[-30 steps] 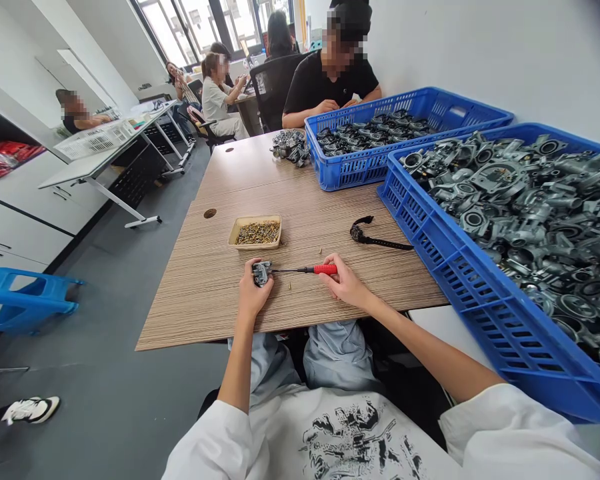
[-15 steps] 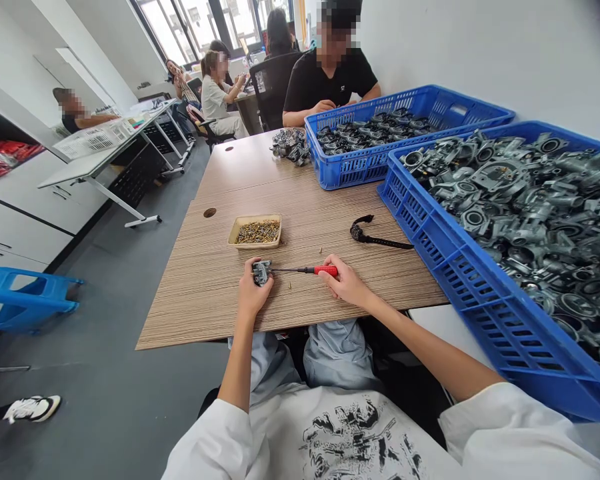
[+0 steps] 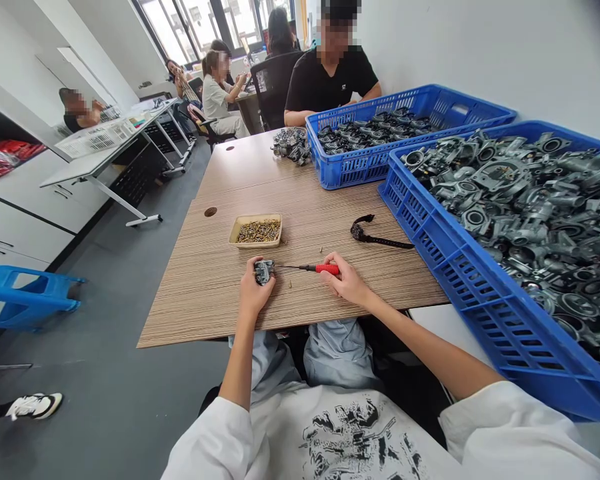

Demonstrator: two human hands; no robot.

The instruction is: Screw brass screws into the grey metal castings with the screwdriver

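Observation:
My left hand point(image 3: 255, 293) is closed around a small grey metal carburetor body point(image 3: 264, 272) above the front of the table. In my right hand point(image 3: 347, 281) is a screwdriver point(image 3: 326, 269) with a red handle, its thin dark shaft pointing left. The tip reaches the right side of the carburetor body; whether it sits in a screw is too small to tell. A small brass part point(image 3: 290, 285) lies on the wood below the shaft, and another small part point(image 3: 321, 250) lies above the handle. Behind my left hand stands a cream tray point(image 3: 234, 241) full of small brass and silver parts.
A black wristwatch point(image 3: 359, 233) lies right of the tray. Two blue crates hold metal parts: the near crate point(image 3: 460, 267) along the right edge, the far crate point(image 3: 333, 179) behind it. Loose metal parts point(image 3: 293, 145) sit beside the far crate. A person point(image 3: 330, 80) sits across the table.
The carburetor body has turned slightly in my left hand. The screwdriver has shifted a little to the right. Across the table, the seated person's hands have moved lower behind the crate.

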